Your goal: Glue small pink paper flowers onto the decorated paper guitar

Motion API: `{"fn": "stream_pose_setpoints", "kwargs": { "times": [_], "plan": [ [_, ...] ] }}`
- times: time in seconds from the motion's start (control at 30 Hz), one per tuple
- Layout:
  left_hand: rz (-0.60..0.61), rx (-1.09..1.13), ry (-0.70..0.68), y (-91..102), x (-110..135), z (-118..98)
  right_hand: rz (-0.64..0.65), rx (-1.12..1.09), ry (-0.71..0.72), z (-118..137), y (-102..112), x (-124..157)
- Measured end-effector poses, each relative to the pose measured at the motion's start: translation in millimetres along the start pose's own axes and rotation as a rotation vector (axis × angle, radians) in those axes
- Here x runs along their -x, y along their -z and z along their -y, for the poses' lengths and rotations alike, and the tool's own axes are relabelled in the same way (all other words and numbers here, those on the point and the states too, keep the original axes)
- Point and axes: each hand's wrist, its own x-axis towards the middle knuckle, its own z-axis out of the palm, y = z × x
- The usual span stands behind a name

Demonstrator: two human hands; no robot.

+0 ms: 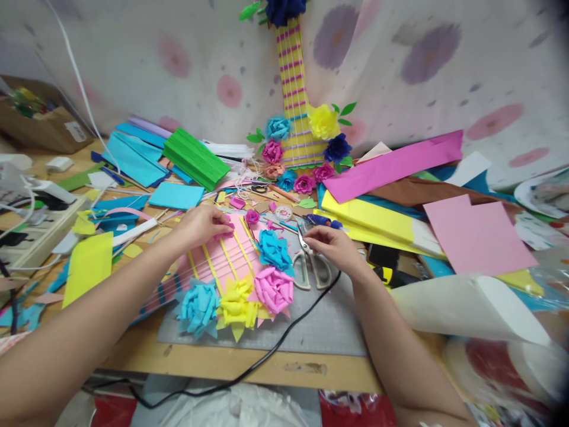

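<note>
White fabric blotched with pink and purple is hanging behind a cluttered wooden surface (pixel 200 363), where a person is working among sheets of coloured paper. The person's left hand (pixel 202 225) is resting on a pink guitar-shaped card with yellow strips and white strings (pixel 222 264). Its thumb and fingers are closing in a pinch on a small pink paper piece (pixel 225 230) near the card's far end.

The right hand (pixel 333 246) is hovering just beside it, fingers curled together over the blades of white-handled scissors (pixel 313 270) lying on a grey cutting mat (pixel 329 323). Whether this hand is gripping anything cannot be told.

Four paper flowers are crowding the card's near end, between the two forearms: a bright blue paper flower (pixel 273 249), a pink paper flower (pixel 273 289), a yellow paper flower (pixel 237 305) and a light blue paper flower (pixel 198 305). A black cable (pixel 284 341) is trailing across the mat and over the surface's front edge.

At the back, a tall yellow paper guitar trimmed with paper roses (pixel 296 101) is leaning upright against the fabric. A stack of folded green crepe paper (pixel 195 157) is lying to its left, and a long magenta paper sheet (pixel 395 166) to its right. A pale pink card sheet (pixel 478 237) is lying well to the right of the hands, and a flat yellow sheet (pixel 89 264) is lying beside the left forearm.
</note>
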Motion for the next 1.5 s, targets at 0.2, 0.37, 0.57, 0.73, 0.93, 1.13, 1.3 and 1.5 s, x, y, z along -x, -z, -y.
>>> {"fn": "stream_pose_setpoints", "kwargs": {
  "times": [0.2, 0.37, 0.57, 0.73, 0.93, 1.13, 1.3, 1.5],
  "plan": [
    [-0.014, -0.004, -0.042, 4.5, 2.2, -3.3, 0.178, 0.075, -0.092, -7.6, 25.9, 16.6],
    [-0.011, -0.012, -0.081, 5.6, 3.4, -4.3, 0.221, 0.147, -0.171, -16.2, 48.9, 27.3],
    [-0.003, -0.028, -0.121, 8.2, 1.3, -3.4, 0.057, 0.329, -0.245, -31.7, 57.2, 33.0],
    [0.009, -0.010, -0.108, 13.8, 4.8, -6.0, -0.168, 0.480, -0.216, -38.9, 51.8, 30.0],
    [-0.044, 0.101, -0.051, 13.4, 9.2, -4.6, -0.368, 0.481, -0.171, -45.3, 36.9, 17.1],
    [-0.075, 0.082, 0.010, 12.7, 7.4, -2.0, -0.414, 0.497, -0.088, -49.5, 29.1, 10.3],
    [-0.123, -0.038, 0.030, 12.0, 11.5, -2.8, -0.445, 0.531, -0.053, -53.8, 22.5, 3.9],
    [-0.143, -0.239, 0.050, 5.2, 16.5, -11.9, -0.455, 0.546, -0.085, -53.2, 11.9, -2.5]
  ]
}}
